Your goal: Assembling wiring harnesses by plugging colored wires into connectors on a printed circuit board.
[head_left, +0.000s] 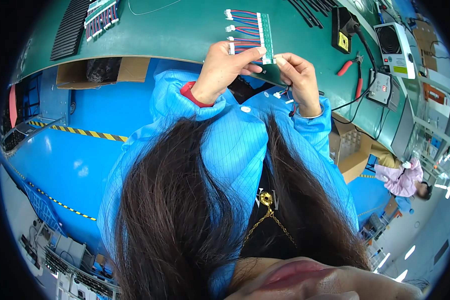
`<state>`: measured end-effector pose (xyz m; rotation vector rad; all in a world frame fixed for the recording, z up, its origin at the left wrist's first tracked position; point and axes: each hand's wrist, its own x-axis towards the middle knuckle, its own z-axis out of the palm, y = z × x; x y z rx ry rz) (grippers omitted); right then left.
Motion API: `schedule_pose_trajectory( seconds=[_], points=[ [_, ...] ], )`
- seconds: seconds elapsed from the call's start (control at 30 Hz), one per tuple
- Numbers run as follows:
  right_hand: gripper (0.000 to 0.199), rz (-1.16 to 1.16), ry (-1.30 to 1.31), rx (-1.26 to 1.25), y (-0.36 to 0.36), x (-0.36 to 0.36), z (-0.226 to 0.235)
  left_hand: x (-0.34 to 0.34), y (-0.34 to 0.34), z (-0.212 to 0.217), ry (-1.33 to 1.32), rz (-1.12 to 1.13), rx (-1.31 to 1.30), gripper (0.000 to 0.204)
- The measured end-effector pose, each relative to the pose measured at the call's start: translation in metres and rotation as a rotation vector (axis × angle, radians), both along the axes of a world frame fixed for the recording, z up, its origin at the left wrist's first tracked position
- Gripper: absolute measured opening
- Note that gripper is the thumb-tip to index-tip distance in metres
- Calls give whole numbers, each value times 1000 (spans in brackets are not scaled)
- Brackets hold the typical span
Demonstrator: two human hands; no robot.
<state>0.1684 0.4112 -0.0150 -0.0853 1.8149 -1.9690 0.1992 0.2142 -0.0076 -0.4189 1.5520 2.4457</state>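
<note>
My feed comes from the left of 2 wide fisheye cameras worn side by side on the head. It faces down over the body: the dark hair [170, 200] hangs very near the lens, the blue jacket [233, 142] behind it. The left fingers [247, 57] and right fingers [291, 74] sit farther off, above centre; the table [185, 32] curves across the top, the floor [102, 110] at left.

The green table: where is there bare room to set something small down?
The widest bare patch on the green table lies between the wired boards, the thin white wire and the left hand. A smaller one lies between the green board, black sticks and red pliers. The right end is crowded: pliers, black stand, white fan, cables.
</note>
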Motion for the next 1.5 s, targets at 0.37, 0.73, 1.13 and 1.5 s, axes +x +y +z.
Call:
schedule_pose_trajectory(
  seconds=[0.37,0.73,1.13,1.5],
  points=[
    [14,-20,219,50,-6,6,16,8,3,16,161,61,-56,21],
    [13,-27,420,248,-8,10,25,11,7,18,262,63,-93,18],
    [16,135,363,196,-1,5,27,6,0,12,224,41,-121,18],
    [24,-49,1244,383,3,-2,47,-2,-9,12,1168,69,-736,27]
  ],
)
